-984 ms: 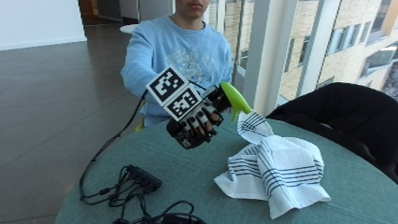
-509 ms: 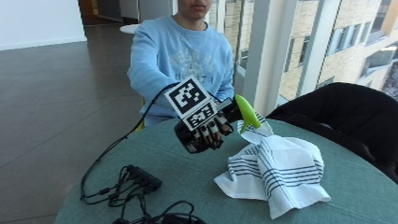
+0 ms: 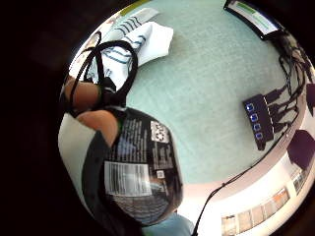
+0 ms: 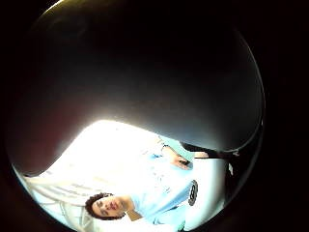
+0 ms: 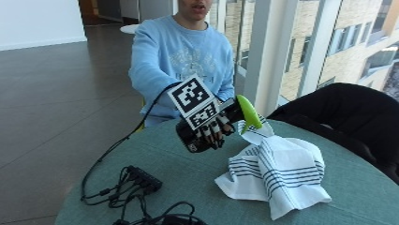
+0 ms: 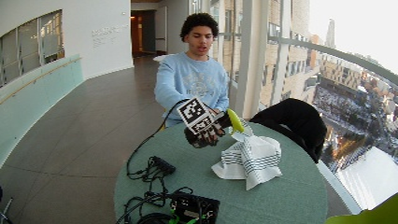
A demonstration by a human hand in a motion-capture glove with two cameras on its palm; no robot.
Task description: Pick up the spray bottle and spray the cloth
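Your gloved right hand [image 5: 209,129] is wrapped around the spray bottle [image 5: 195,140], held tilted above the table [image 5: 187,178] with its green nozzle [image 5: 248,111] angled toward the striped cloth [image 5: 277,171], which lies just beyond and below it.

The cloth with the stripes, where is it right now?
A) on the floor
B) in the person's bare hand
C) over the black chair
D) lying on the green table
D, the cloth lies bunched on the table, next to the gloved right hand, which holds the spray bottle up in the air.
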